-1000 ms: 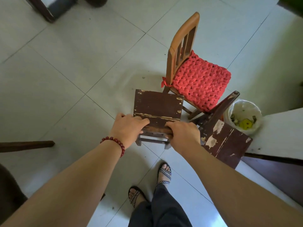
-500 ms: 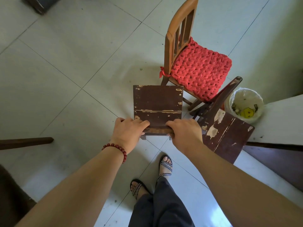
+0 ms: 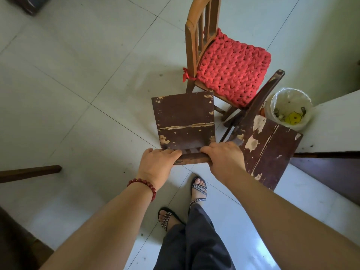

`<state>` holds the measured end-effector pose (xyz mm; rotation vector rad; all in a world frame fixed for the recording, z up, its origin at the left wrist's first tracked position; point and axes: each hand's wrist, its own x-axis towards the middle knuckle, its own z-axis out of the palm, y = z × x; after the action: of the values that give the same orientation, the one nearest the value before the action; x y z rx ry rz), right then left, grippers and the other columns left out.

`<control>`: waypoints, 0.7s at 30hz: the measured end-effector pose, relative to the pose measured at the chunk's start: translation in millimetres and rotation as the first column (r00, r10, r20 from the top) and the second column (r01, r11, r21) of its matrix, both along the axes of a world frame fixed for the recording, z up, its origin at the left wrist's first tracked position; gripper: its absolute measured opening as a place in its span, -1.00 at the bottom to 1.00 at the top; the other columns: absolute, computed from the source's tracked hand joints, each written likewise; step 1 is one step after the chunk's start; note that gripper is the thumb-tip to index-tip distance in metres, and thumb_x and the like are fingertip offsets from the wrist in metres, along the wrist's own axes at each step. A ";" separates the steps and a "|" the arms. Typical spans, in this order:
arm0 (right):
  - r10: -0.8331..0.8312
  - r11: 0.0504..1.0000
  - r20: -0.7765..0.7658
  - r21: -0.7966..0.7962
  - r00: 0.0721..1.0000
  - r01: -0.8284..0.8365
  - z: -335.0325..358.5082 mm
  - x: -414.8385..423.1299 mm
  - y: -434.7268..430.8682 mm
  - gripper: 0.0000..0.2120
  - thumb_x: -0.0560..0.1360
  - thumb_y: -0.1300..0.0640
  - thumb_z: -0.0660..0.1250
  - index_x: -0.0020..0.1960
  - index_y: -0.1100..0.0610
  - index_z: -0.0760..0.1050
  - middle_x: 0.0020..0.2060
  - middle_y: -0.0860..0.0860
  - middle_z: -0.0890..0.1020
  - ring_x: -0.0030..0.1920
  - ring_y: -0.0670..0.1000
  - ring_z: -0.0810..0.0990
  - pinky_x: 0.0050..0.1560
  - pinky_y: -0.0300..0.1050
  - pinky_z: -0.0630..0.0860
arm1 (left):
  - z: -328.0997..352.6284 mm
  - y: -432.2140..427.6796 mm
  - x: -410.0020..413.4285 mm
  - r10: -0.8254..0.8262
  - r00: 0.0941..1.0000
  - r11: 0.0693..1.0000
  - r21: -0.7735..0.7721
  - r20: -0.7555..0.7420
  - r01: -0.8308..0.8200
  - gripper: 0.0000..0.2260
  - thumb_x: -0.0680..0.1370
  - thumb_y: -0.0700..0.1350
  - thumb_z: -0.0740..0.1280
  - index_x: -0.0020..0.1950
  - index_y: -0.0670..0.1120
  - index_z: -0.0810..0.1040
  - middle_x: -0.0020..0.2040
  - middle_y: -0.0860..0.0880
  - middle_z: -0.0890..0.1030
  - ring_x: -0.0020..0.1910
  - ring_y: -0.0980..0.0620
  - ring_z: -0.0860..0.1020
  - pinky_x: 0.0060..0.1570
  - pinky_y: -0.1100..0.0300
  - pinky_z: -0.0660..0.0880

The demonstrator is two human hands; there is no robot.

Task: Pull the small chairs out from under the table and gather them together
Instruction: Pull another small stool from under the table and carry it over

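Observation:
A small dark brown chair with chipped paint stands on the tiled floor in front of me. My left hand and my right hand both grip the top rail of its backrest. To its right stands a second worn dark chair, its backrest leaning toward the red cushion. Behind them is a taller light wooden chair with a red knitted cushion tied to its seat. All three chairs stand close together.
A white bin lined with a bag holds scraps, right of the chairs. A pale table edge juts in from the right. A dark wooden bar lies at the left. My sandalled feet stand just behind the chair.
The dark chair in my hands has shifted forward, its seat now nearer the cushioned chair's leg. My view has moved closer and lower over the chairs.

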<state>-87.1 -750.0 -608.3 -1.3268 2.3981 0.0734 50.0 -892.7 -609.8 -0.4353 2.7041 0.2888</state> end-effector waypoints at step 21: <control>0.003 0.999 0.029 -0.034 1.000 -0.002 -5.4 -10.8 15.9 -0.70 0.45 0.13 0.31 0.12 -0.17 0.49 -0.15 -0.14 0.58 -0.08 0.04 0.55 -0.19 -0.16 0.29 | 1.5 11.3 -4.3 -0.019 1.000 0.998 0.067 0.021 0.018 -0.66 0.51 -0.07 0.30 0.26 0.02 0.33 0.12 -0.01 0.59 -0.01 -0.09 0.60 0.17 -0.08 0.42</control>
<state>-97.9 -734.1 -613.7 -1.3368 2.3835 0.0143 45.7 -881.4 -608.3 -0.3914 2.6676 0.3655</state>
